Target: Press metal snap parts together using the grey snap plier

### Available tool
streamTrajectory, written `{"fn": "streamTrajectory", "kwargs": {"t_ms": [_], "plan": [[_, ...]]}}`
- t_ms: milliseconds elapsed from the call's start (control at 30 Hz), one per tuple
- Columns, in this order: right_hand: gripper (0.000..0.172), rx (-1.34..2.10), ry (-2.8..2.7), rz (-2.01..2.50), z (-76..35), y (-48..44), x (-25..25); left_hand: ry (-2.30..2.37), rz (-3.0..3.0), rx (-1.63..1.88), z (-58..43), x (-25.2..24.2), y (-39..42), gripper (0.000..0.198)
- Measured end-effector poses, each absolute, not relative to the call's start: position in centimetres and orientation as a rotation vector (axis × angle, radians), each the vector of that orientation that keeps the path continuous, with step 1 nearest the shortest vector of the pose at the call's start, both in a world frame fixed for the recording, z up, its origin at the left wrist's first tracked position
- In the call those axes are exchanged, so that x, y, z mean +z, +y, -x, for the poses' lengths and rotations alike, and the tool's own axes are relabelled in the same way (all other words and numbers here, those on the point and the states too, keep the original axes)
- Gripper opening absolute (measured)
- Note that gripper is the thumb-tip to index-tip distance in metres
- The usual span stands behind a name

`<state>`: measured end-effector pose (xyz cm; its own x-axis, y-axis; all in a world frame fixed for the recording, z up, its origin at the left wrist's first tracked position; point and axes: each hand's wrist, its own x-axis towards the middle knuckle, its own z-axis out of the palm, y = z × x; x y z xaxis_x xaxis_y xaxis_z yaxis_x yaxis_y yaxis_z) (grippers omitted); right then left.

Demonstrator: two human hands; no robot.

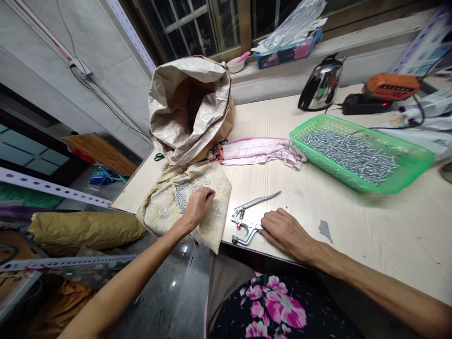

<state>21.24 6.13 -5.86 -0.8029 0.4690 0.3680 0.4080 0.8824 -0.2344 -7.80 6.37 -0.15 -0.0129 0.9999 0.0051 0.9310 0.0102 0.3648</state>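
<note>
A patterned cloth point(217, 212) lies at the table's front left edge, with a pile of small metal pins point(182, 194) on it. Over the cloth, just right of the pins, is my left hand point(200, 205), its fingers curled together; what they hold, if anything, is hidden. My right hand point(286, 233) rests on the table with its fingers wrapped round the lower handle of metal pliers point(249, 229). The pliers' upper handle stands apart from the lower one, and the jaws are open toward the left.
A large open sack point(169, 113) stands behind the cloth. Beside it lies a pink and white cloth point(257, 151). A green basket point(406, 181) of metal pins is at the right, before a kettle point(323, 82) and an orange battery point(391, 86). A grey scrap point(325, 230) lies nearby.
</note>
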Motion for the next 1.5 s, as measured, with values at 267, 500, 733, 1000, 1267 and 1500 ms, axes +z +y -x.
{"fn": "streamTrajectory", "kwargs": {"t_ms": [267, 500, 733, 1000, 1267, 1500], "plan": [[0.033, -0.118, -2.541, 0.56, -21.1, 5.7, -5.4, 1.785, -1.224, 0.548, 1.6, -0.7, -0.1, 0.028], [0.032, -0.181, -2.541, 0.575, -21.2, 5.6, -5.4, 1.829, -1.297, 0.479, 1.5, -1.4, 0.3, 0.028], [0.029, -0.128, -2.531, 0.599, -21.2, 6.0, -6.3, 1.841, -1.295, 0.325, 1.9, -2.1, 1.1, 0.034], [0.025, 0.071, -2.611, 0.66, -21.4, 5.9, -6.2, 1.732, -1.217, 0.216, 2.4, -2.4, 2.4, 0.036], [0.096, 0.253, -2.703, 0.94, -24.1, 9.7, -4.9, 1.784, -1.135, 0.214, 2.2, -2.7, 2.4, 0.031], [0.114, 0.356, -2.847, 0.912, -24.7, 10.2, -5.0, 1.819, -1.14, 0.198, 1.8, -2.2, 2.5, 0.029]]}}
